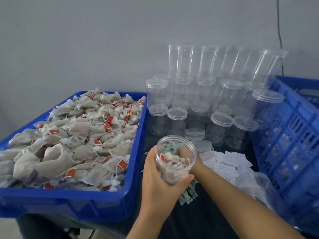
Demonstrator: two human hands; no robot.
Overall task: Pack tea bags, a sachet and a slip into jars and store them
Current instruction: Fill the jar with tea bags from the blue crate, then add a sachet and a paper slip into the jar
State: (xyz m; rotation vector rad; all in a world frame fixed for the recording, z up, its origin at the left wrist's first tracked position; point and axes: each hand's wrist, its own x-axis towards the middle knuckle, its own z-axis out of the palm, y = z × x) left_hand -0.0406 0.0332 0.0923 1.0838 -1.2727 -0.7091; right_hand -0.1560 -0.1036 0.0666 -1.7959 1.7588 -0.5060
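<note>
A clear open jar (174,153) holds several tea bags and tilts toward me in the centre. My left hand (160,183) grips it from below and the left side. My right hand (187,153) reaches behind the jar's far rim, its fingers largely hidden by the jar. A blue tray (131,195) on the left is heaped with tea bags (72,140) with red tags. Green-printed sachets (188,195) lie under the jar. White slips (229,163) are scattered to the right.
Several clear lidded jars (207,104) stand stacked against the grey wall behind. A loose lid (202,145) lies near the held jar. A blue slatted crate (293,135) stands at the right. A clear plastic bag (255,185) lies by the crate.
</note>
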